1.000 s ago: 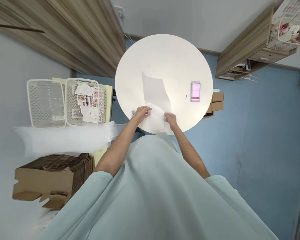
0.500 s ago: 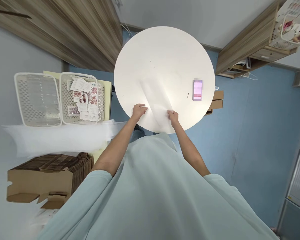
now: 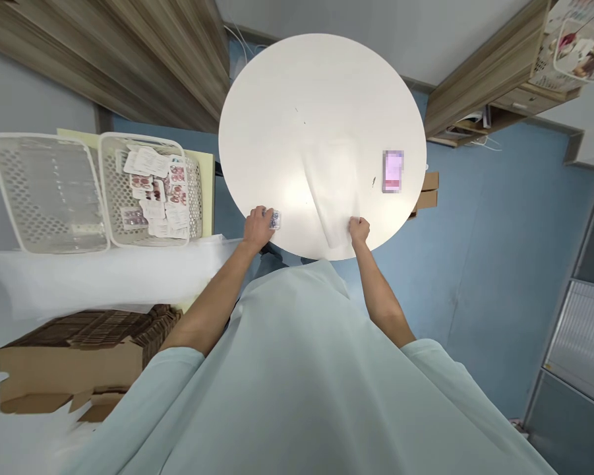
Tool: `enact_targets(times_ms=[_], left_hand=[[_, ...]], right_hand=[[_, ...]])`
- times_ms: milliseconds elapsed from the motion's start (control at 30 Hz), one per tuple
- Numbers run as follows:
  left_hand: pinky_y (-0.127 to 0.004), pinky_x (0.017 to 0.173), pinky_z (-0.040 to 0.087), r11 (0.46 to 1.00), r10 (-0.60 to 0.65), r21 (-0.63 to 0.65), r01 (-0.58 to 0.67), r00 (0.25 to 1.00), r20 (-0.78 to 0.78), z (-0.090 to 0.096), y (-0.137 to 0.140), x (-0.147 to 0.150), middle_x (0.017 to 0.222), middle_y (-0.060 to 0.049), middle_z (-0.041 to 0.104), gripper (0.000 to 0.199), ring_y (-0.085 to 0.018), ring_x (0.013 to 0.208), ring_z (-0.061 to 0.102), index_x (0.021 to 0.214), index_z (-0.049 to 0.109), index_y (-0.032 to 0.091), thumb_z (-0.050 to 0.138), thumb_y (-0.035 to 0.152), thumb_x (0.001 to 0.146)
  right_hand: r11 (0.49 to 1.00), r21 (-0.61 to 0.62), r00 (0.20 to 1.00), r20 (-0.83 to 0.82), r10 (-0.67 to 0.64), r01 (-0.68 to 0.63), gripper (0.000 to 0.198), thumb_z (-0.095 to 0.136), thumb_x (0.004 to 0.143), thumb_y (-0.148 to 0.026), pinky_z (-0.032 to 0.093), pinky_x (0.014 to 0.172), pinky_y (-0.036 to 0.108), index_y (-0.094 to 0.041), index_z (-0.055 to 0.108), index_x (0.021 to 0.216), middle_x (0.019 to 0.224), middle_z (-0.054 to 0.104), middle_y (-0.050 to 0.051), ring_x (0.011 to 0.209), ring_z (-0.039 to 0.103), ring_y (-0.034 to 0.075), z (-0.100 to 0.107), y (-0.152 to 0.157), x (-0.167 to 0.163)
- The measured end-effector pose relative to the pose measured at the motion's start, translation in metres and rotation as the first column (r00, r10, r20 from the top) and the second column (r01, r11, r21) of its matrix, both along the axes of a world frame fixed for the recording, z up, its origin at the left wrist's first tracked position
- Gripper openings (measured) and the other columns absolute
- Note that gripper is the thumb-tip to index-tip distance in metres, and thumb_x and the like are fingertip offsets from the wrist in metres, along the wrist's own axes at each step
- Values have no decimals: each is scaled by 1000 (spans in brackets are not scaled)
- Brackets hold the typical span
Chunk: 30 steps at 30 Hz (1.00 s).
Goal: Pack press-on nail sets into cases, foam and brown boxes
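Near the front left edge of the round white table (image 3: 277,92), my left hand (image 3: 257,228) is closed on a small clear pack (image 3: 275,220) with dark round pieces inside. The hand covers part of the pack. A long translucent white sheet (image 3: 332,191) lies across the middle of the table; whether it is a single sheet or a bag I cannot tell. My right hand (image 3: 359,229) pinches the near right edge of this sheet.
A phone-like item (image 3: 392,171), blurred out, lies on the table's right. To the left stand a basket of carded packs (image 3: 143,138), another white basket (image 3: 44,137), stacked white sheets (image 3: 118,277) and folded cardboard boxes (image 3: 74,366). Wooden cabinets (image 3: 484,72) stand beyond.
My left hand has moved left, away from the sheet, and the small clear pack now shows in it. My right hand has moved right with the sheet, which has swung to the right.
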<state>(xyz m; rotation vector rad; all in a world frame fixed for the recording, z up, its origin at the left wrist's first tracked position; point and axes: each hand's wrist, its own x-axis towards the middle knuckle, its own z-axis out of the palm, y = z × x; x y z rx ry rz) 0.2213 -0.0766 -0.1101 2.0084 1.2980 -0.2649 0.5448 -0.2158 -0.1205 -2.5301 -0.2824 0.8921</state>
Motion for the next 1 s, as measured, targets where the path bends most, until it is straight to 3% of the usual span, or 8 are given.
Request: enact_targets(times_ms=[167,433,600,767,867,1000], left_hand=[[-64,119,43,998,-56,13,57,997,-44,1,1,2,158,-26,50,75,-47,145,45,155,53,16,68,12,82],[-63,123,41,1000,22,-5,-22,997,71,10,-7,17,159,-29,50,82,-50,147,44,158,51,9,72,18,79],[-64,126,39,1000,7,-28,-1,970,242,15,-23,61,158,-28,51,79,-51,149,44,155,56,12,75,20,80],[-66,127,37,994,-21,-92,56,941,339,13,-43,118,157,-28,51,77,-53,150,44,153,58,13,79,22,79],[-65,125,39,988,-102,-83,132,950,296,8,-55,145,157,-29,52,76,-53,149,46,153,57,12,79,22,82],[-58,118,48,961,-276,14,276,954,114,0,-70,166,158,-27,54,71,-47,145,51,158,53,12,72,22,90]], right_hand=[[999,-35,999,36,-29,30,20,58,99,-30,47,76,34,-28,53,80,89,70,7,82,59,23,4,-2,7],[972,-170,976,120,182,-160,19,58,105,-26,45,85,36,-26,54,86,98,72,9,88,62,25,10,-12,20],[981,-125,982,100,162,-149,7,64,105,-29,47,91,37,-23,63,103,114,77,13,100,66,28,7,-22,29],[992,-76,993,53,101,-97,28,70,102,-35,50,99,38,-19,67,125,128,77,17,113,70,29,7,-49,31],[995,-57,996,27,89,-87,33,71,100,-37,52,98,36,-19,69,128,124,79,15,112,72,29,6,-69,27],[995,-17,995,-15,102,-102,32,65,102,-35,55,99,37,-17,71,128,122,81,15,109,75,28,2,-89,23]])
